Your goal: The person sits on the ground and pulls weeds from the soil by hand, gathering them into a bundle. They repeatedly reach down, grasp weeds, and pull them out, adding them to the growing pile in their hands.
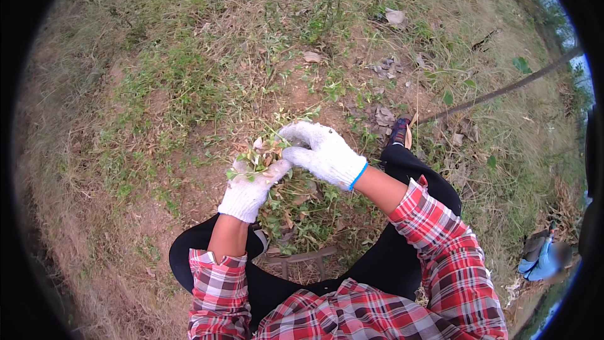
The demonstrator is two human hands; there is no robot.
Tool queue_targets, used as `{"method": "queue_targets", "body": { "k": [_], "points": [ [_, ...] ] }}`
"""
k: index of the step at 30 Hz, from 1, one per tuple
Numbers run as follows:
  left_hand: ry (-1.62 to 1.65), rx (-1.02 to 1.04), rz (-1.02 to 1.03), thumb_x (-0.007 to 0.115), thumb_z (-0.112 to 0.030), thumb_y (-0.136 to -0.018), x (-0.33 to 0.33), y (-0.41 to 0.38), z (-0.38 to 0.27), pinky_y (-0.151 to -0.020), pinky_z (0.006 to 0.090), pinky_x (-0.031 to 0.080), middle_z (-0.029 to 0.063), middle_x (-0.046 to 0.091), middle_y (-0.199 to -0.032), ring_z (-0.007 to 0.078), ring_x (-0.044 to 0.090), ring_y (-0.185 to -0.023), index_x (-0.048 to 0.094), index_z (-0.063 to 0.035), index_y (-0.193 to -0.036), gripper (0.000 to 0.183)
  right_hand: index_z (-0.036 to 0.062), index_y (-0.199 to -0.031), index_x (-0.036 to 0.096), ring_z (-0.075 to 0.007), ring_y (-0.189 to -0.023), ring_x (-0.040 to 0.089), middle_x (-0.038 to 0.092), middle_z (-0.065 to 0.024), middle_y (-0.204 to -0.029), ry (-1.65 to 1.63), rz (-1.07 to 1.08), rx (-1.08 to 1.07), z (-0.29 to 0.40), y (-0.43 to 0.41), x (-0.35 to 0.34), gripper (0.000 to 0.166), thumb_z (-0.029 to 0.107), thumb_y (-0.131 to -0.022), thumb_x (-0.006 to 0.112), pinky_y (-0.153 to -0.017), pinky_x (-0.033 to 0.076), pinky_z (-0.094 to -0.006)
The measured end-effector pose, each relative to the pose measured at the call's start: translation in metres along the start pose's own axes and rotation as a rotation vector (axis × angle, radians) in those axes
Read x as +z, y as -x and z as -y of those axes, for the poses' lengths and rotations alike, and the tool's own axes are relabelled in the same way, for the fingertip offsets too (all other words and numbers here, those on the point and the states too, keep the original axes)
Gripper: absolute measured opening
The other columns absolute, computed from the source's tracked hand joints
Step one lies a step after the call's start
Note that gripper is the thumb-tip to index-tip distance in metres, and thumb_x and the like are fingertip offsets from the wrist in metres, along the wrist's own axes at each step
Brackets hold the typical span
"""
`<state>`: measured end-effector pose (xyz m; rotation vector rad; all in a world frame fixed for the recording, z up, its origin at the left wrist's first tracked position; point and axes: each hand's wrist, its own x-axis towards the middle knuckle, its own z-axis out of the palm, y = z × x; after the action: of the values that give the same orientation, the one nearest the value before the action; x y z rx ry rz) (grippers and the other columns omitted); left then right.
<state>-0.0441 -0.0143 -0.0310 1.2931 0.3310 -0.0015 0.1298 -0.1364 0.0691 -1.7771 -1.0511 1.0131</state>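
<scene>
My left hand, in a white knit glove, is cupped around a loose bunch of green and dry leaves. Just right of it, my right hand, in a white glove with a blue cuff edge, has its fingers curled beside the bunch, and its thumb meets the left glove. Whether the right fingers pinch a stem cannot be told. Below both hands, a heap of pulled leafy plants lies on the ground between my legs.
A wooden frame, perhaps a low stool, is under me. A thin stem slants past my shoe at the right. Low green weeds and dry leaves cover the soil ahead. Another person in blue is far right.
</scene>
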Motion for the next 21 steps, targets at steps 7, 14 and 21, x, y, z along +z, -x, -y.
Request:
{"method": "queue_targets", "body": {
  "k": [7, 14, 21],
  "points": [
    [-0.053, 0.004, -0.003, 0.028, -0.06, -0.095, 0.01, 0.0, -0.019, -0.113, 0.0528, 0.019, 0.0319, 0.02, -0.147, 0.0426, 0.025, -0.136, 0.01, 0.0066, -0.143, 0.084, -0.0009, -0.113, 0.06, -0.0148, -0.093, 0.061, 0.065, -0.0088, -0.101, 0.004, -0.004, 0.001, -0.001, 0.0, -0.006, 0.038, 0.019, -0.082, 0.067, -0.084, 0.049, -0.0304],
    [0.105, -0.088, -0.248, 0.034, -0.049, -0.098, 0.028, 0.009, -0.043, -0.116, 0.0441, 0.011, 0.0144, 0.045, -0.139, 0.0203, 0.039, -0.131, 0.028, -0.0043, -0.139, 0.061, 0.0013, -0.114, 0.06, -0.0098, -0.075, 0.056, 0.064, -0.0042, -0.089, -0.022, 0.145, 0.067, 0.009, 0.0, -0.018, 0.033, 0.018, -0.086, 0.061, -0.067, 0.047, -0.0257],
    [0.306, -0.141, -0.462, 0.064, -0.022, -0.086, 0.038, 0.011, -0.057, -0.091, 0.0332, 0.043, 0.0073, 0.062, -0.113, 0.0149, 0.058, -0.103, 0.05, -0.0021, -0.122, 0.043, 0.0015, -0.101, 0.064, -0.0208, -0.08, 0.063, 0.065, -0.0111, -0.089, 0.219, -0.046, -0.045, -0.003, -0.008, -0.029, 0.025, 0.021, -0.085, 0.058, -0.074, 0.049, -0.0336]
  ]
}}
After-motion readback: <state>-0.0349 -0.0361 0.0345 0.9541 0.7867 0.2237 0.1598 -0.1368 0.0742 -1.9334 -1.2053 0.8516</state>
